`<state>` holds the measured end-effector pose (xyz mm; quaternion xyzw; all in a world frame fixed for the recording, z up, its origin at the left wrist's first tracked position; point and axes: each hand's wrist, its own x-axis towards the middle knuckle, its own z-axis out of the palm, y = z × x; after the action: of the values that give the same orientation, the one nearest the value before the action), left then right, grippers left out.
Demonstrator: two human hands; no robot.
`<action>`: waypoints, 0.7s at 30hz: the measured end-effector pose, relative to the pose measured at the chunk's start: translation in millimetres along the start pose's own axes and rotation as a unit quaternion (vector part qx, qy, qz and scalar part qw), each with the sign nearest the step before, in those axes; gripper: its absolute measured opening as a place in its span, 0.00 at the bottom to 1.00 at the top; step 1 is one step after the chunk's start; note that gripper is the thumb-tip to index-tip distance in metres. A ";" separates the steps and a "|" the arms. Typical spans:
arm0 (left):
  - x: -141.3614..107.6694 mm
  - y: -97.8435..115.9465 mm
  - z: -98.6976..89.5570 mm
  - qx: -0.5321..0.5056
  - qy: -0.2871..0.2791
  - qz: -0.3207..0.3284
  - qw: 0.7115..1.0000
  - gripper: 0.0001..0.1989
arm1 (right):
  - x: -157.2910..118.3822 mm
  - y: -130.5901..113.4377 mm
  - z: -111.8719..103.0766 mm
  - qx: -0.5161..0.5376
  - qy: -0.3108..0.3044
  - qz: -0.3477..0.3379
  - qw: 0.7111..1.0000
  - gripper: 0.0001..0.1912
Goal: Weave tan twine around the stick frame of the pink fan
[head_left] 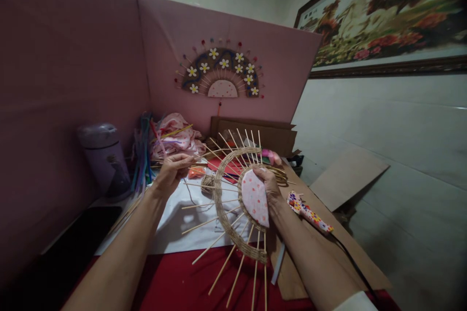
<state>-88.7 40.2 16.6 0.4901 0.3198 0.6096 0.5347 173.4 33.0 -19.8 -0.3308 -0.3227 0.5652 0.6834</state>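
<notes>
A half-round frame of thin wooden sticks (222, 216) stands out from a pink dotted half-disc (254, 197), with a woven twine band (221, 199) curving round it at a distance. My right hand (268, 184) is closed on the half-disc's straight edge, thumb on its front. To the left of the frame, my left hand (175, 170) pinches a strand of twine that runs toward the band's upper part. A ball of twine (207, 184) lies behind the sticks.
A finished flowered fan (222, 70) hangs on the pink partition (164, 43). A lidded bottle (105, 160), coloured strips (143, 150) and pink cloth (177, 131) stand at the left. A flower-patterned tool (310, 214) with a cord lies on brown board (350, 248) at the right.
</notes>
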 end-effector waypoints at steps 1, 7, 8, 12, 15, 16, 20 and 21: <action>0.2 -1.3 -1.3 -0.001 -0.013 -0.014 1.000 0.10 | -0.4 0.0 0.1 0.002 0.000 0.002 1.000 0.15; -0.6 -9.0 0.4 0.052 -0.101 -0.116 0.987 0.08 | 1.4 1.1 -0.1 0.004 0.005 -0.005 1.000 0.14; -1.5 -9.3 2.3 0.070 -0.118 -0.129 0.982 0.07 | 1.8 1.4 -0.3 0.005 0.007 0.000 1.000 0.14; -5.7 -7.7 8.9 0.095 -0.171 -0.142 0.970 0.09 | 1.4 2.2 -0.6 0.007 0.007 -0.014 1.000 0.13; -6.5 -6.5 9.7 0.100 -0.182 -0.143 0.968 0.10 | -0.3 2.0 0.1 -0.004 0.004 -0.024 1.000 0.13; -6.3 -6.5 9.4 0.103 -0.184 -0.143 0.967 0.10 | -0.8 1.8 0.4 -0.006 0.004 -0.022 1.000 0.14; -5.1 -7.0 8.5 0.113 -0.197 -0.148 0.963 0.10 | -0.4 1.6 1.0 -0.004 0.010 -0.027 1.000 0.14; -5.0 -6.8 8.6 0.115 -0.198 -0.152 0.962 0.11 | 0.4 1.7 0.7 -0.003 0.009 -0.036 0.999 0.13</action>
<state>-78.6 35.7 11.8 0.6045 0.3465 0.3712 0.6138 171.9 33.7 -20.8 -0.3261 -0.3293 0.5364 0.7053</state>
